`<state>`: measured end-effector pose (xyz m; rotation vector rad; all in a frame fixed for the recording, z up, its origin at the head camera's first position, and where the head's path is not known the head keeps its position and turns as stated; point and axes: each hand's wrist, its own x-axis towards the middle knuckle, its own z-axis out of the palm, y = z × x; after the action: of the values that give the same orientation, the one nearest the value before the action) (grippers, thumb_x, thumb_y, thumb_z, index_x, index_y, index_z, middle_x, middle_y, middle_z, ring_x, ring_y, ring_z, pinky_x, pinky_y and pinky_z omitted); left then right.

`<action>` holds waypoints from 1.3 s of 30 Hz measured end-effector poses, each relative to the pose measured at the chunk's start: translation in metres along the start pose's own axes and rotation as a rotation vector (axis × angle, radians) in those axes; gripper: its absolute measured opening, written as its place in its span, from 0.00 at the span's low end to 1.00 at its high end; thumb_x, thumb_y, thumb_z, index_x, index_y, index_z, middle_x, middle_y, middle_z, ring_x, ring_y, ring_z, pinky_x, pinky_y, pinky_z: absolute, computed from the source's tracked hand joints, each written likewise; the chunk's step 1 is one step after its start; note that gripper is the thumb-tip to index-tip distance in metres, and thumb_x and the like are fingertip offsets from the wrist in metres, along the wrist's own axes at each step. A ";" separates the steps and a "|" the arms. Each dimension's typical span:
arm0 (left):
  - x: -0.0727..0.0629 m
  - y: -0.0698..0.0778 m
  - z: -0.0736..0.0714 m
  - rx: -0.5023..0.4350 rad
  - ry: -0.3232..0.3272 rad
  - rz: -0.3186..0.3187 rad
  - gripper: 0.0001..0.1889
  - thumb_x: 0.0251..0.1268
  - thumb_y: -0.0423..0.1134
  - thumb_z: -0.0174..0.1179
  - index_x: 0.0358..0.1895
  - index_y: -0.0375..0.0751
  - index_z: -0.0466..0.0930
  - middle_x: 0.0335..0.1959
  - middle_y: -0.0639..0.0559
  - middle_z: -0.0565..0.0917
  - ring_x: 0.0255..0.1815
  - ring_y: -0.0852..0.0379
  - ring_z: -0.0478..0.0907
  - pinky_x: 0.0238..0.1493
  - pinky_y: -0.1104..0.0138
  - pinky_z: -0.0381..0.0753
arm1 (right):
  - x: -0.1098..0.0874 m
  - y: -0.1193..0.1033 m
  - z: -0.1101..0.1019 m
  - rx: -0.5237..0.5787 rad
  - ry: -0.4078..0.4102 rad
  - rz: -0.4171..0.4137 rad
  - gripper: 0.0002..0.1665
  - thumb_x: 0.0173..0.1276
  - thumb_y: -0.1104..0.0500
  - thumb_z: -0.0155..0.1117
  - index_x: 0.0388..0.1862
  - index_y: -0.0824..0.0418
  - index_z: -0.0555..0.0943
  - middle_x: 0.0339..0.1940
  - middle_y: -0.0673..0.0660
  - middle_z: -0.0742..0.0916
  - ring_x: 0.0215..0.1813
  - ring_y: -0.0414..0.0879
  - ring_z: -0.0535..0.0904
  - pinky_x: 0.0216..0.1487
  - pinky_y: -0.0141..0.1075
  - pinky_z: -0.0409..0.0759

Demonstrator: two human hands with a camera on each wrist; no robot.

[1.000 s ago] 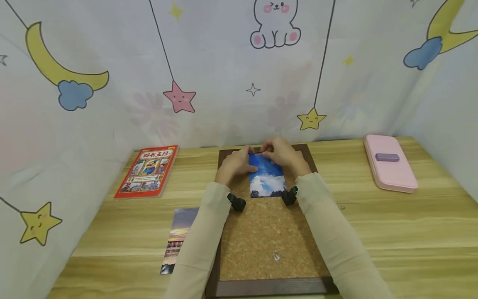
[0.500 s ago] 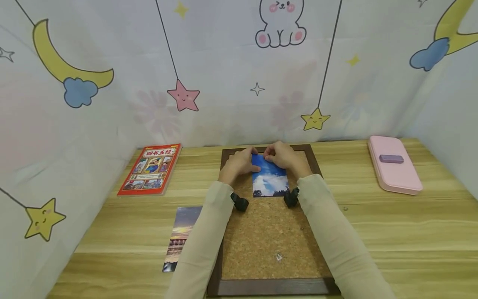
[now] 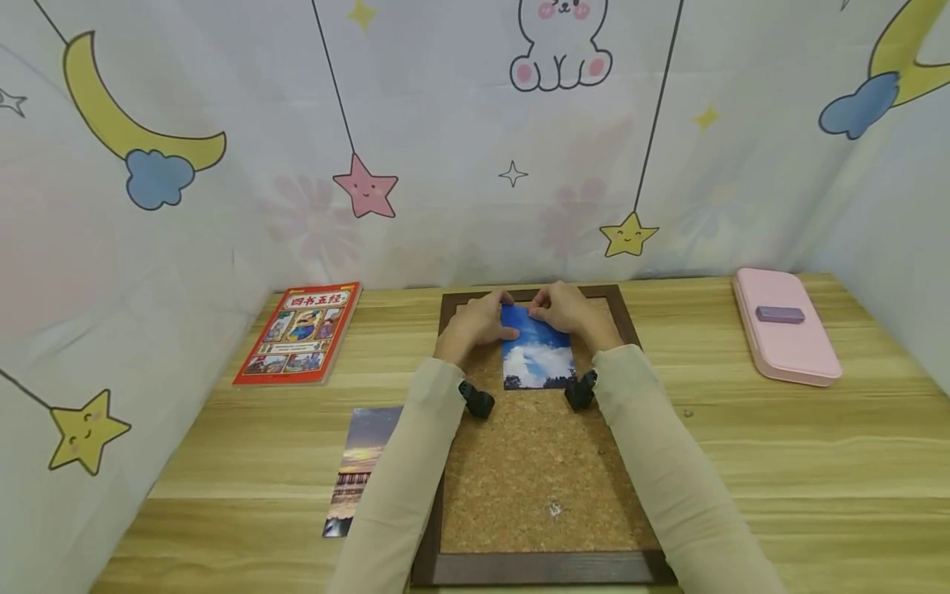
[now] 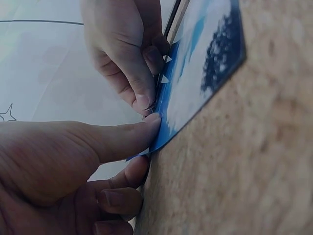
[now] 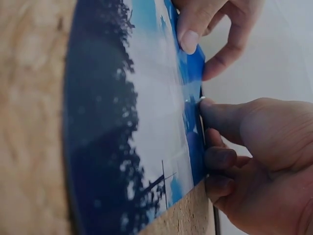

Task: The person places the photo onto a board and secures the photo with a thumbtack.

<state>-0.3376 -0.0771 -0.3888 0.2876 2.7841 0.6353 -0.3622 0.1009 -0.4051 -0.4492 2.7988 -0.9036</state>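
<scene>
A sky photo (image 3: 536,359), blue above and white cloud over dark trees below, lies on the upper part of a brown-framed cork board (image 3: 534,470). My left hand (image 3: 473,324) pinches its upper left corner, thumb on the picture side and index finger at the back, as the left wrist view shows. At the photo's top edge my right hand (image 3: 571,311) has thumb and fingertips together on a small clear pin (image 4: 149,111), mostly hidden by the fingers. Both hands nearly meet there.
A sunset photo (image 3: 356,478) lies left of the board, partly under the left sleeve. Small clear bits (image 3: 555,511) are low on the cork. A red book (image 3: 300,334) is at back left, a pink case (image 3: 788,330) at back right. A printed curtain (image 3: 445,124) hangs behind the table.
The right hand's fingertips have drawn in lower at the photo's top edge. My left hand keeps its hold on the corner. The head view has shifted slightly.
</scene>
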 end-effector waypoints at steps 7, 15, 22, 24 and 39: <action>0.001 -0.001 0.002 0.013 0.001 0.006 0.31 0.67 0.49 0.67 0.70 0.51 0.67 0.58 0.44 0.79 0.63 0.37 0.72 0.63 0.45 0.69 | -0.001 0.000 0.000 -0.027 -0.017 -0.001 0.10 0.77 0.58 0.60 0.43 0.65 0.83 0.40 0.59 0.85 0.39 0.49 0.77 0.44 0.41 0.74; 0.000 -0.001 0.003 0.010 0.006 0.000 0.31 0.67 0.49 0.66 0.70 0.51 0.67 0.59 0.45 0.79 0.62 0.38 0.73 0.63 0.46 0.70 | 0.000 0.002 0.002 -0.065 -0.043 -0.030 0.11 0.78 0.59 0.57 0.44 0.66 0.83 0.39 0.59 0.84 0.39 0.50 0.77 0.46 0.42 0.74; 0.000 -0.002 0.004 0.010 0.010 -0.006 0.31 0.67 0.49 0.67 0.70 0.52 0.67 0.58 0.44 0.79 0.59 0.39 0.75 0.60 0.47 0.73 | 0.001 0.001 0.003 -0.088 -0.025 -0.023 0.13 0.77 0.59 0.57 0.45 0.67 0.84 0.41 0.60 0.85 0.39 0.50 0.79 0.47 0.44 0.76; 0.000 -0.001 0.004 0.017 0.014 -0.008 0.31 0.67 0.49 0.67 0.70 0.52 0.67 0.57 0.44 0.79 0.60 0.38 0.75 0.60 0.46 0.72 | 0.002 0.001 0.004 -0.077 -0.013 0.001 0.14 0.76 0.59 0.57 0.46 0.67 0.84 0.41 0.60 0.85 0.40 0.50 0.79 0.47 0.44 0.77; 0.000 0.001 0.003 0.039 0.024 -0.004 0.31 0.67 0.50 0.67 0.70 0.53 0.67 0.57 0.47 0.79 0.55 0.44 0.78 0.54 0.49 0.77 | 0.002 -0.002 0.005 -0.035 0.066 0.085 0.13 0.76 0.54 0.60 0.40 0.64 0.82 0.36 0.57 0.83 0.34 0.47 0.77 0.36 0.36 0.73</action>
<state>-0.3365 -0.0754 -0.3913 0.2838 2.8226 0.5874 -0.3625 0.0961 -0.4082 -0.3086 2.8734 -0.8678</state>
